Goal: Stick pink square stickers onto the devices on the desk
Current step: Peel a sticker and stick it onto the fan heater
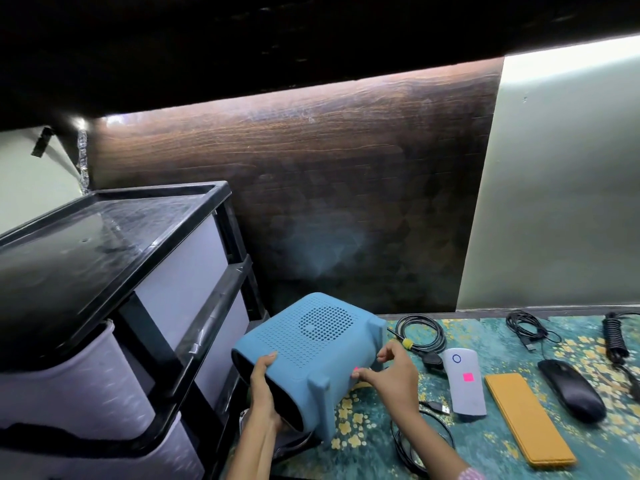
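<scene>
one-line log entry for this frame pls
left hand: holding blue device | right hand: pressing pink sticker onto it | white device: stickered | black mouse: no sticker visible

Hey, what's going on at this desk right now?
A person is sticking pink stickers on devices. The left hand steadies a tilted blue perforated device, while the right hand presses a pink sticker onto its side. The grey handheld device beside it already wears one; the black mouse shows none.
</scene>
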